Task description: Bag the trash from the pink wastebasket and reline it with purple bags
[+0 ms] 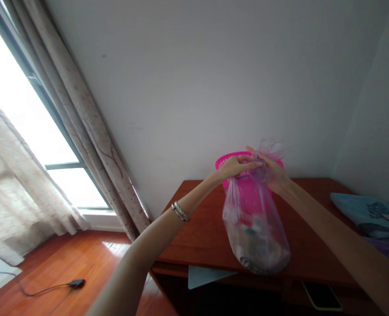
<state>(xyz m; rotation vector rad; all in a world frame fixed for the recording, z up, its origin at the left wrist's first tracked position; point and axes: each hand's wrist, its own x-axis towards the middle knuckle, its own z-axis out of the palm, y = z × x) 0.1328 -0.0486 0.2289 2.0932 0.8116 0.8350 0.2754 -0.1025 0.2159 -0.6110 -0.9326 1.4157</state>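
A translucent purple plastic bag (257, 232) with mixed items inside hangs over the front part of the brown desk (194, 228). Its gathered neck is between my two hands. My left hand (237, 166), with a bracelet on the forearm, pinches the bag's top from the left. From the right, my right hand (271, 173) grips the twisted neck, and loose plastic sticks up above its fingers. Behind the bag stands a bright pink basket (230, 157), partly hidden by the bag and my hands.
A blue package (372, 215) lies at the desk's right, beside purple plastic (388, 250). Below the desktop are a phone (322, 295) and a pale sheet (207, 275). Curtains (82, 118) hang by the window at left; a cable with a black adapter (77, 283) lies on the floor.
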